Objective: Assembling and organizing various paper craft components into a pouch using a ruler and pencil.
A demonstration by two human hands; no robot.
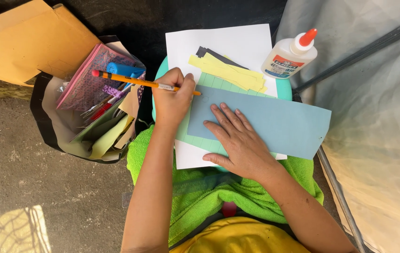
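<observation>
A: Head view, looking down at the lap. Left hand (pixel 174 100) is curled around an orange pencil (pixel 143 82), red eraser end pointing left, tip down at the top left corner of a blue paper sheet (pixel 275 122).

B: Right hand?

A: Right hand (pixel 238 140) lies flat, fingers spread, palm down on the lower left part of the blue sheet. It grips nothing, just presses.

B: What's under the sheet?

A: A light green gridded sheet (pixel 218 83), then white paper (pixel 228 44), all on a small teal tabletop (pixel 284 88) whose rim shows at the right. Yellow paper strips (pixel 230 72) lie on the white paper above the blue sheet, with a dark strip (pixel 211 52) just behind them.

B: Anything else nearby?

A: White glue bottle (pixel 289 55) with an orange cap, lying tilted at the top right edge of the white paper. A green towel (pixel 200 187) covers the lap below the tabletop. To the left, on the floor, an open bag (pixel 50 126) stuffed with papers, a pink notebook (pixel 90 77) and a blue marker (pixel 124 70). A tan envelope (pixel 26 40) lies behind the bag.
</observation>
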